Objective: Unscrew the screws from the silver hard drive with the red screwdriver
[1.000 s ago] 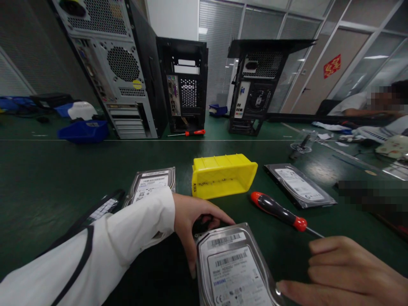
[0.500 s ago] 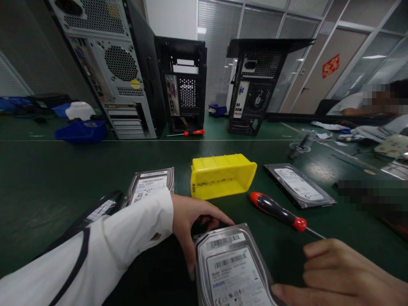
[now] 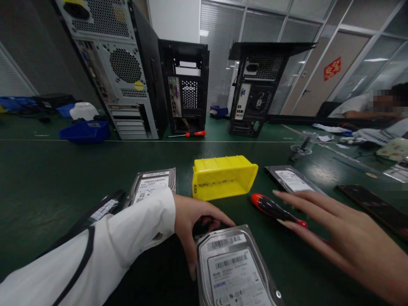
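A silver hard drive with a white label lies at the bottom centre, label up. My left hand grips it, thumb along its left side and fingers at its far edge; some fingertips are hidden. Over the screwdriver with a red and black handle hovers my right hand, its fingers apart and nothing held. The hand covers the screwdriver's shaft. Behind the drive, a yellow bin rests on its side with small dark screws inside. A second hard drive is partly behind my left sleeve, a third hard drive at the right.
Several computer cases stand along the back of the green table. Another screwdriver lies before the middle one. A blue bin is at the left, a dark phone at the right. Far right sits another person.
My right hand has left the hard drive's right edge, moved up to above the screwdriver and opened its fingers. My left hand keeps its grip. The view has shifted slightly.
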`<state>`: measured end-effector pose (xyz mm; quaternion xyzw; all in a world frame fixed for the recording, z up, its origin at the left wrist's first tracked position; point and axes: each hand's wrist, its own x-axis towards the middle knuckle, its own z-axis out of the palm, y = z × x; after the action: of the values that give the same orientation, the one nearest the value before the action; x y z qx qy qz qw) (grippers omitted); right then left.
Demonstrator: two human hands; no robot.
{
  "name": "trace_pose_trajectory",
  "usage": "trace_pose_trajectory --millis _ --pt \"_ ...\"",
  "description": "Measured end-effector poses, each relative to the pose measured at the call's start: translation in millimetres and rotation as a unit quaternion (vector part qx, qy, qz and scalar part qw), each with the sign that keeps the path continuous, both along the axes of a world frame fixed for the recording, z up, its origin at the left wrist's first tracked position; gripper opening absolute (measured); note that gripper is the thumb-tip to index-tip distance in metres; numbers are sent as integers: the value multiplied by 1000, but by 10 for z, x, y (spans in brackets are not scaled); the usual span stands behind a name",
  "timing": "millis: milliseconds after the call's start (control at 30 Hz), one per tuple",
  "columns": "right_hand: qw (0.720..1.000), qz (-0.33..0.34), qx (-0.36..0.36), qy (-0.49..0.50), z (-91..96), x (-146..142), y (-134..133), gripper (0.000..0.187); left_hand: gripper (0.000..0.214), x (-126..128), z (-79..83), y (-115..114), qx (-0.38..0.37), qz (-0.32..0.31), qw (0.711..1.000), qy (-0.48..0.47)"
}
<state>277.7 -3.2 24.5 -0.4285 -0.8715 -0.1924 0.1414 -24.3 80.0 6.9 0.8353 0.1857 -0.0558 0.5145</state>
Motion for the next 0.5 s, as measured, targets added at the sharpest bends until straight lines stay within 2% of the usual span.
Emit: trace_pose_trajectory --millis 100,233,300,400,500 --pt "999 -39 -24 -19 -61 -21 181 62 99 8 4 2 3 -3 1000 -4" --pt "994 -40 -105 -7 -264 -13 288 63 101 20 6 10 -3 -15 1000 5" --pt "988 -39 -146 11 -292 -24 338 60 102 22 6 13 -3 -12 1000 9" --pt "982 -29 -185 26 -182 11 439 54 103 10 16 8 -2 -5 1000 -1" --pt "983 -26 -167 79 57 184 512 56 109 -20 44 -9 -6 -4 1000 -17"
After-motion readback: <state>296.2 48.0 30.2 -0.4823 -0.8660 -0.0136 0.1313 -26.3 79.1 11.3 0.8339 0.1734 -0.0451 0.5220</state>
